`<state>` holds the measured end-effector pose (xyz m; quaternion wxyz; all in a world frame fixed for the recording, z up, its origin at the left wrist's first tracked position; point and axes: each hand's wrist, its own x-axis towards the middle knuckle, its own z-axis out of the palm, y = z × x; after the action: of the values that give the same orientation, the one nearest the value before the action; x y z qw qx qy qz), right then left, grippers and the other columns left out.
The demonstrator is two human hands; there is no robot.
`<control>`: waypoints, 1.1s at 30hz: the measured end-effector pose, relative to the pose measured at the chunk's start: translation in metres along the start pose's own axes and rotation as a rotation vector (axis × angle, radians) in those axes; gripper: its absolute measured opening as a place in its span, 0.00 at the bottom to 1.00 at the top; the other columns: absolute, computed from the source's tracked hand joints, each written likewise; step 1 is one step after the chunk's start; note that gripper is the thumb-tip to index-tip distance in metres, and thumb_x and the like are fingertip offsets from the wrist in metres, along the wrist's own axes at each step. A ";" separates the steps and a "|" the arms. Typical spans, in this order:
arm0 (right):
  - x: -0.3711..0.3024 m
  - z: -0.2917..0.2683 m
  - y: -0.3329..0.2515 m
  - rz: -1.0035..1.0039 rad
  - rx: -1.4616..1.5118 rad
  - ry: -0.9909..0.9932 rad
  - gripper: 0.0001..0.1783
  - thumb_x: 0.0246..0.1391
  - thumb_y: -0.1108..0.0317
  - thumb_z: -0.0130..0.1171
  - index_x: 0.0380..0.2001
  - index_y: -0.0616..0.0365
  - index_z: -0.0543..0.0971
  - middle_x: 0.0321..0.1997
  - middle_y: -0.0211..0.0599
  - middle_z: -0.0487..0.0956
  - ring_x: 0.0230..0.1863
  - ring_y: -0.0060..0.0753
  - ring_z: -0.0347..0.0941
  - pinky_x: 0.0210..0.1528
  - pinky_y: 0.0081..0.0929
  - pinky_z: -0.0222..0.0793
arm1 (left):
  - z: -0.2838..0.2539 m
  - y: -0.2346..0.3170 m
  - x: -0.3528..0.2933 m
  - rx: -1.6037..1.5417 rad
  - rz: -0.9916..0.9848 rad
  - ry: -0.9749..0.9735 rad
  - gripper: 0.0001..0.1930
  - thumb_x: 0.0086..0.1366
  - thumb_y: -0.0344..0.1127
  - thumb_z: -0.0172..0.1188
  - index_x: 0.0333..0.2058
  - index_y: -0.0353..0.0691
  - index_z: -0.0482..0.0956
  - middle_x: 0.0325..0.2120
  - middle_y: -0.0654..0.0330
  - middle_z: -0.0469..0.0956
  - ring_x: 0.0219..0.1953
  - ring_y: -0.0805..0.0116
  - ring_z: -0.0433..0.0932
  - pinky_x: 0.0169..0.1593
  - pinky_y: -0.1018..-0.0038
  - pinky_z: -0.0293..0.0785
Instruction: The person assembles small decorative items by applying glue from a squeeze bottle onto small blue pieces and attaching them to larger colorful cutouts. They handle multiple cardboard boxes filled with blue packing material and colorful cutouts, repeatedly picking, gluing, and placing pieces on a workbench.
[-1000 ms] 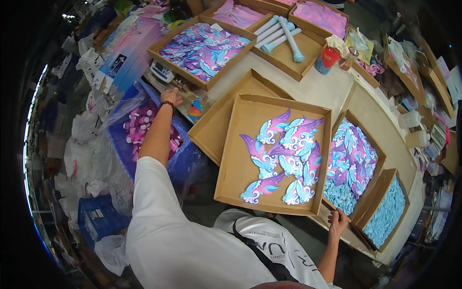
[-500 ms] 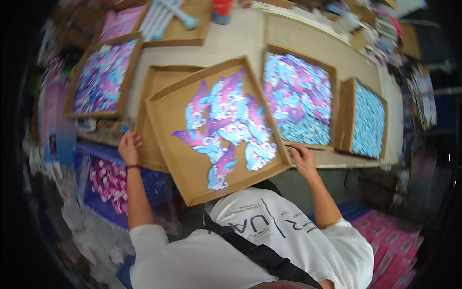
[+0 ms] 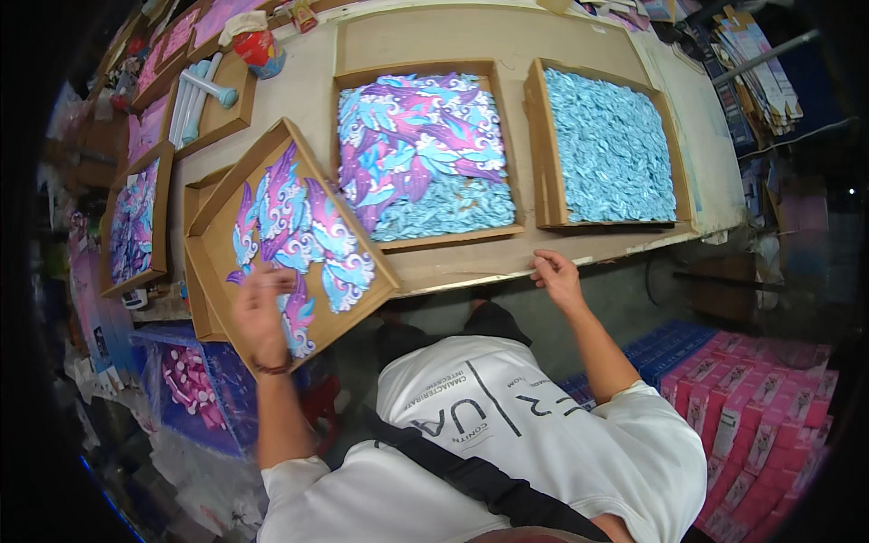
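A shallow cardboard tray [image 3: 215, 291] lies tilted on another cardboard tray [image 3: 201, 195] at the table's left front, its near corner beyond the table edge. Inside are several flat purple, pink and blue wing-shaped pieces with white swirls [image 3: 303, 222]. My left hand [image 3: 261, 317] is over the near part of this tray, beside the pieces; its fingers are smeared by motion, so a grip cannot be made out. Away from the tray, my right hand [image 3: 558, 279] hovers at the table's front edge, fingers loosely bent and apart, with nothing visible in them.
A cardboard box [image 3: 425, 240] holds more wing pieces over light-blue ones. To its right stands a box of small light-blue pieces [image 3: 611, 149]. Pale wands [image 3: 192, 104], a red-and-blue container [image 3: 258, 52] and another tray [image 3: 161, 217] are left. Pink boxes [image 3: 751, 407] are stacked lower right.
The view has swung right, so the table things appear farther left. My left hand has moved from the trays' left side to over the upper tray. My right hand has left that tray's right corner.
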<state>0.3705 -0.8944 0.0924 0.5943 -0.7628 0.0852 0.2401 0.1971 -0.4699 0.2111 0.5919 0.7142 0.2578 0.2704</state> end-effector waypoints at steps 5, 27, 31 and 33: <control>-0.001 -0.096 0.014 0.124 0.159 0.124 0.37 0.57 0.54 0.58 0.63 0.62 0.59 0.52 0.42 0.74 0.40 0.32 0.76 0.33 0.27 0.76 | 0.170 -0.019 -0.054 -0.160 -0.592 -0.688 0.19 0.69 0.38 0.51 0.49 0.26 0.71 0.40 0.50 0.78 0.40 0.65 0.79 0.44 0.71 0.78; 0.057 -0.167 -0.029 0.145 0.772 0.224 0.58 0.57 0.61 0.61 0.67 0.55 0.23 0.70 0.50 0.45 0.58 0.57 0.61 0.52 0.55 0.71 | 0.315 -0.090 -0.052 -0.619 -1.184 -0.553 0.31 0.67 0.57 0.48 0.53 0.33 0.59 0.48 0.45 0.74 0.40 0.53 0.79 0.41 0.61 0.80; 0.059 -0.161 -0.028 0.163 0.741 0.244 0.57 0.58 0.59 0.59 0.67 0.52 0.22 0.70 0.52 0.45 0.60 0.56 0.59 0.52 0.55 0.72 | 0.326 -0.102 -0.047 -0.734 -1.382 -0.490 0.35 0.67 0.58 0.47 0.63 0.43 0.47 0.52 0.42 0.70 0.41 0.50 0.78 0.43 0.58 0.78; 0.059 -0.166 -0.030 0.159 0.721 0.222 0.57 0.58 0.59 0.58 0.66 0.52 0.22 0.70 0.52 0.45 0.60 0.57 0.59 0.52 0.56 0.72 | 0.330 -0.105 -0.049 -0.681 -1.323 -0.495 0.34 0.68 0.56 0.47 0.63 0.42 0.47 0.52 0.43 0.70 0.40 0.50 0.78 0.42 0.58 0.78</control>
<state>0.4784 -1.0338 0.1201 0.7910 -0.5174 0.2868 0.1558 0.3850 -0.7193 0.0532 0.8566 0.2308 0.3932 -0.2415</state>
